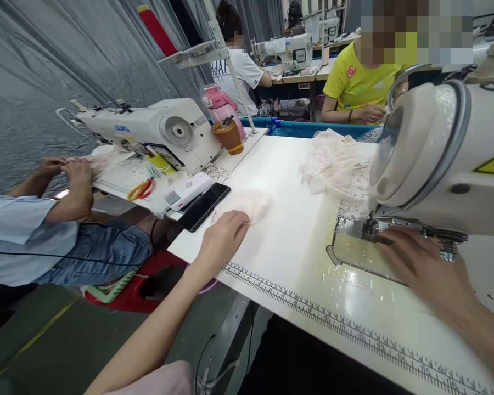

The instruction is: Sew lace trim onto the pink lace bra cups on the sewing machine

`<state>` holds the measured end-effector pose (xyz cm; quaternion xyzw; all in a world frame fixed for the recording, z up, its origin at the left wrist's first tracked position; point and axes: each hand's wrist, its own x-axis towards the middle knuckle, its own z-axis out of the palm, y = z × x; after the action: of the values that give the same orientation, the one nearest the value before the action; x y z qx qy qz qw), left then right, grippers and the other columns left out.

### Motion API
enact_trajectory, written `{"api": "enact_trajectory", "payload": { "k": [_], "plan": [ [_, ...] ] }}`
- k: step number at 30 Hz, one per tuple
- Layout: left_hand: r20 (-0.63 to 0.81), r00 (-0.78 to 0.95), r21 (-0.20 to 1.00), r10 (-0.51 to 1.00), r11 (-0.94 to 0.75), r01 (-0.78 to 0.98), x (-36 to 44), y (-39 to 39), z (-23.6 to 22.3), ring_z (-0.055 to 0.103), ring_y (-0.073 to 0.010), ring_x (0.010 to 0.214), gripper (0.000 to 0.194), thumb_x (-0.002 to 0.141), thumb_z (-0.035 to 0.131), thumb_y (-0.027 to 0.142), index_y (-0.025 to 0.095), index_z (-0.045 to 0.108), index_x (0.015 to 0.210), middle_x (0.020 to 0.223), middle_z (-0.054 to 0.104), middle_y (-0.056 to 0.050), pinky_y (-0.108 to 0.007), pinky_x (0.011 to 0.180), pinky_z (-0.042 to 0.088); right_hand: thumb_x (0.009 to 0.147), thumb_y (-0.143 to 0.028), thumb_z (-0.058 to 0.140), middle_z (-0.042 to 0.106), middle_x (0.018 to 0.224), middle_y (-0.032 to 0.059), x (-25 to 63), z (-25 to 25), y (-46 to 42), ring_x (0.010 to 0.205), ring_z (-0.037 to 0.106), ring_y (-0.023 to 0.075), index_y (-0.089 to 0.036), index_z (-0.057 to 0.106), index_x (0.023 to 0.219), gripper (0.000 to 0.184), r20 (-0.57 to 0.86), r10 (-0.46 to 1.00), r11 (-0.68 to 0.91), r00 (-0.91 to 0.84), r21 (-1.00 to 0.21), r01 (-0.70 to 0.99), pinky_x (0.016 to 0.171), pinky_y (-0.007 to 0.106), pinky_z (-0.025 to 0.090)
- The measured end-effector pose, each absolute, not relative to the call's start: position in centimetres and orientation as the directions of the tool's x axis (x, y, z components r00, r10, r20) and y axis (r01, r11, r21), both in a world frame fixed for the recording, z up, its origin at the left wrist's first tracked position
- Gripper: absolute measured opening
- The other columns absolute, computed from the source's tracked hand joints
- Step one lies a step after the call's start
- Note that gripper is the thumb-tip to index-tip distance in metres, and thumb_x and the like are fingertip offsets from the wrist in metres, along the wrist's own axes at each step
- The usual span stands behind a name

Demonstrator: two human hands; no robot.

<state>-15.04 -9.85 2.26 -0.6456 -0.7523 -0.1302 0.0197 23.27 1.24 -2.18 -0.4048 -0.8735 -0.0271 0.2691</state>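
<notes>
The right hand [428, 269] blurs at its tips beneath a sewing machine [428, 137], cropped at right; beyond that grip, the machine hides part of a pale fabric heap [327, 162]. Left of the left hand [223, 236], a co-worker [16, 230] is cut off.

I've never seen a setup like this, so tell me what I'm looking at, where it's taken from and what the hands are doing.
There is one picture, from a camera on a person's head, looking forward and down at their two bare hands. The left hand touches pale sheer fabric on a white table; whether it pinches it is unclear. The right hand is under the sewing machine, by the needle area; I can't tell if it holds anything. Beyond lies a bunched pale heap. A dark phone lies near the left hand, and ruler marks run along the table's near edge. The hands at far left are a co-worker's.
</notes>
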Motion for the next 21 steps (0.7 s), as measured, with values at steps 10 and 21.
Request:
{"api": "enact_trajectory", "payload": {
  "k": [10,21],
  "plan": [
    [0.091,0.117,0.349,0.989,-0.142,0.926,-14.1,-8.3,3.2,0.057,-0.0238,0.11,0.032,0.087,0.054,0.039,0.024,0.059,0.115,0.121,0.06,-0.006,-0.038,0.086,0.051,0.096,-0.039,0.045,0.07,0.105,0.0011,23.4,-1.7,1.3,0.085,0.065,0.0211,-0.025,0.063,0.108,0.026,0.462,0.674,0.664,-0.576,-0.036,0.747,0.086,0.04,0.037],
    [-0.012,0.014,0.534,1.0,-0.006,0.846,-14.2,-7.4,6.9,0.063,-0.0189,0.081,0.025,0.086,0.048,0.036,0.02,0.065,0.095,0.091,0.069,-0.004,-0.03,0.071,0.049,0.097,-0.035,0.045,0.07,0.101,0.0026,23.0,-1.3,0.9,0.08,0.065,0.0206,-0.022,0.065,0.107,0.025,0.49,0.636,0.676,-0.597,0.021,0.737,0.083,0.039,0.039]
  ]
}}
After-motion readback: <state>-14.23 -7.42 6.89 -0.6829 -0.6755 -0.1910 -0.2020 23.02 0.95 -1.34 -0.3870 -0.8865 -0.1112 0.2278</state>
